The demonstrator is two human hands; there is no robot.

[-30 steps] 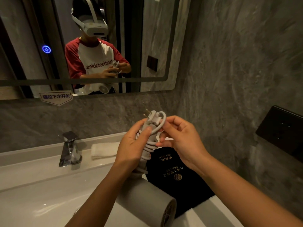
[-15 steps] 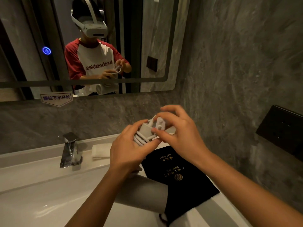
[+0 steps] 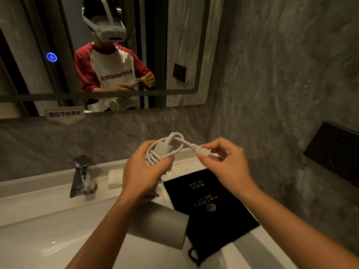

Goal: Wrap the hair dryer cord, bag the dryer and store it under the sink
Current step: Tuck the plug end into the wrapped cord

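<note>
I hold a white hair dryer [image 3: 159, 228] over the sink, barrel pointing down and towards me. My left hand [image 3: 143, 171] grips its handle, around which the white cord [image 3: 171, 144] is wound in several loops. My right hand [image 3: 223, 164] pinches the plug [image 3: 202, 151] at the cord's free end, pulled out to the right through a loop above the handle. A black drawstring bag [image 3: 209, 208] with gold lettering lies flat on the counter below my right hand.
A white basin [image 3: 38, 239] fills the lower left, with a chrome tap [image 3: 82, 176] behind it and a folded white towel [image 3: 114, 178] beside it. A mirror [image 3: 184, 45] hangs above. A black wall socket [image 3: 334, 152] sits on the grey stone wall at right.
My right hand has drawn the plug out to the right through a loop of cord. The dryer's barrel has swung lower and nearer to me.
</note>
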